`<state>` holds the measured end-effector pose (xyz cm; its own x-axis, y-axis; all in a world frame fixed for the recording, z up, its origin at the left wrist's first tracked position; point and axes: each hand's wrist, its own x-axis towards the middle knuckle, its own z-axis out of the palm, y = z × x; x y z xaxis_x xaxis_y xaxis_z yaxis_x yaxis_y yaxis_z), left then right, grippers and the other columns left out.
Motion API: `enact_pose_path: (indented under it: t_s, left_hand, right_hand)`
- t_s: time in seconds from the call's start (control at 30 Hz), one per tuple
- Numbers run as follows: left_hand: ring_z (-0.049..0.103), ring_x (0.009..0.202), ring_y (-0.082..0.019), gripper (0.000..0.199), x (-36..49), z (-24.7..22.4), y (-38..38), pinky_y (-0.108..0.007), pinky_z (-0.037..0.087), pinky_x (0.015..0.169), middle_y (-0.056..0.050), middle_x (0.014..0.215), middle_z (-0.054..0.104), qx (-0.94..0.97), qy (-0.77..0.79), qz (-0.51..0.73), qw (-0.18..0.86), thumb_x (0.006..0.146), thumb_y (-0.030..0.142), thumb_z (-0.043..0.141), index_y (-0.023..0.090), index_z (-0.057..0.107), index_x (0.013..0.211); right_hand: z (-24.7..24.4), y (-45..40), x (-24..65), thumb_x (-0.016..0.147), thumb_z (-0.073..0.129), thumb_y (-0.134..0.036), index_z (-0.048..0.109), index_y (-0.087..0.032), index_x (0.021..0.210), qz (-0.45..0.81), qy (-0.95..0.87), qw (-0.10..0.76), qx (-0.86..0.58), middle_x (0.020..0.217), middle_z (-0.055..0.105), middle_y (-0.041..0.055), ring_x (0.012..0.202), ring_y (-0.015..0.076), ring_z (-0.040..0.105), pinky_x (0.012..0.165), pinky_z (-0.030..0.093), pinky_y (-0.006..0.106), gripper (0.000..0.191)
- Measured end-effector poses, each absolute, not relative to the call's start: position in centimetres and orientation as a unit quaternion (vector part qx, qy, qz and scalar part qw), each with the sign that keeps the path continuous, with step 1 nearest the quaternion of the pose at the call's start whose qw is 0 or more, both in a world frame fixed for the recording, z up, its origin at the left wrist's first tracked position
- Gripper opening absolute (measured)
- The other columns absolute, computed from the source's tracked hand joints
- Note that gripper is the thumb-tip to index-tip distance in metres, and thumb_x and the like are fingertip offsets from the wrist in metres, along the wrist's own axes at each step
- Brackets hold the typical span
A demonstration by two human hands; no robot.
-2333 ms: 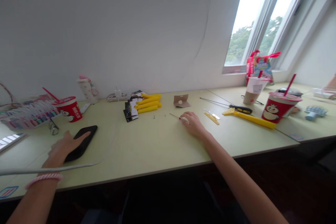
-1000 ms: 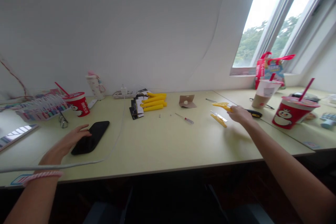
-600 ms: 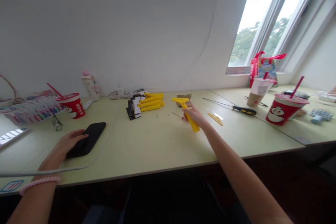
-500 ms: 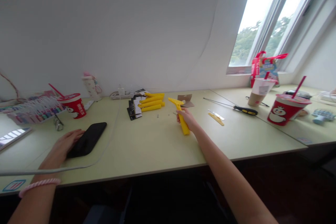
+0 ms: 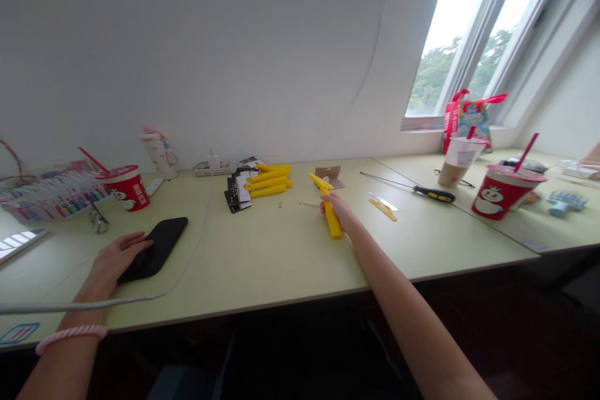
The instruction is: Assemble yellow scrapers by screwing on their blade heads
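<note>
My right hand (image 5: 338,212) is closed around the handle of a yellow scraper (image 5: 334,225), its wide head pointing away from me above the table. Just beyond the scraper lies a small folded brown card (image 5: 330,176). To the right are a flat yellow strip (image 5: 383,209) and a thin, pale blade-like strip (image 5: 385,201). My left hand (image 5: 117,256) rests at the left edge of a black phone (image 5: 157,250), fingers stretched out, thumb lying over its surface. Several more yellow scrapers (image 5: 269,182) lie in a pile with black and white cards (image 5: 239,192).
A long screwdriver (image 5: 434,194) lies on the right, near a red cup (image 5: 504,194) and a clear-topped cup (image 5: 458,165). Another red cup (image 5: 129,189), a box of pens (image 5: 60,197) and a bottle (image 5: 159,153) stand left. A white cable (image 5: 180,272) crosses above my left forearm.
The scraper has turned in my right hand, its head now seen more edge-on. My left thumb has come over the phone and the fingers have lifted slightly. The view has shifted a little.
</note>
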<state>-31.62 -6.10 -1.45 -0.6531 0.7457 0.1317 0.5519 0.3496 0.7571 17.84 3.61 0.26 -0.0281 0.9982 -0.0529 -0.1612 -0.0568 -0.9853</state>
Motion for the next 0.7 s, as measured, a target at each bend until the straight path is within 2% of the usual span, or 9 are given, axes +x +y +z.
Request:
enact_pose_path:
  t_s: [0.13,0.33,0.47,0.6,0.7]
  left_hand:
    - [0.057,0.099,-0.027,0.072,-31.0,-1.1,-6.2,-0.038,0.042,0.088,-0.015,0.108,0.062,0.419,0.832,0.34,0.125,0.057,0.052,0.063,0.009,0.054,0.115]
    - [0.055,0.103,-0.031,0.085,-29.8,-0.5,-6.0,-0.041,0.041,0.087,-0.018,0.116,0.056,0.431,0.845,0.289,0.127,0.055,0.062,0.059,0.008,0.049,0.12]
    - [0.049,0.111,-0.032,0.09,-30.6,-0.9,-6.1,-0.041,0.039,0.091,-0.019,0.124,0.05,0.459,0.818,0.304,0.166,0.053,0.057,0.063,0.007,0.044,0.126]
    - [0.038,0.124,-0.027,0.093,-31.9,-1.1,-6.9,-0.036,0.032,0.1,-0.015,0.139,0.035,0.51,0.753,0.343,0.237,0.052,0.043,0.067,0.01,0.035,0.132]
    - [0.032,0.127,-0.026,0.097,-32.4,-1.2,-7.4,-0.036,0.028,0.104,-0.013,0.142,0.029,0.519,0.737,0.338,0.27,0.051,0.04,0.068,0.011,0.03,0.135]
  right_hand:
    - [0.5,3.2,17.6,0.072,0.057,-0.027,0.043,-0.02,0.078,0.555,-0.456,0.511,-0.472,0.056,0.053,-0.0021,0.05,0.0104,0.051,0.048,0.044,0.022,0.017]
    - [0.6,3.0,17.5,0.073,0.055,-0.025,0.045,-0.02,0.077,0.542,-0.479,0.488,-0.489,0.054,0.052,-0.0026,0.048,0.0098,0.051,0.048,0.043,0.021,0.013]
    - [0.2,3.2,17.5,0.072,0.056,-0.026,0.047,-0.019,0.077,0.543,-0.489,0.483,-0.483,0.054,0.052,-0.0023,0.049,0.0101,0.051,0.048,0.043,0.021,0.013]
    - [0.0,3.3,17.5,0.072,0.058,-0.027,0.047,-0.019,0.078,0.545,-0.483,0.486,-0.484,0.056,0.053,-0.0017,0.05,0.0101,0.052,0.049,0.045,0.021,0.014]
    - [0.0,3.3,17.5,0.072,0.058,-0.027,0.047,-0.019,0.077,0.542,-0.485,0.484,-0.486,0.056,0.053,-0.0015,0.05,0.0102,0.052,0.049,0.045,0.021,0.014]
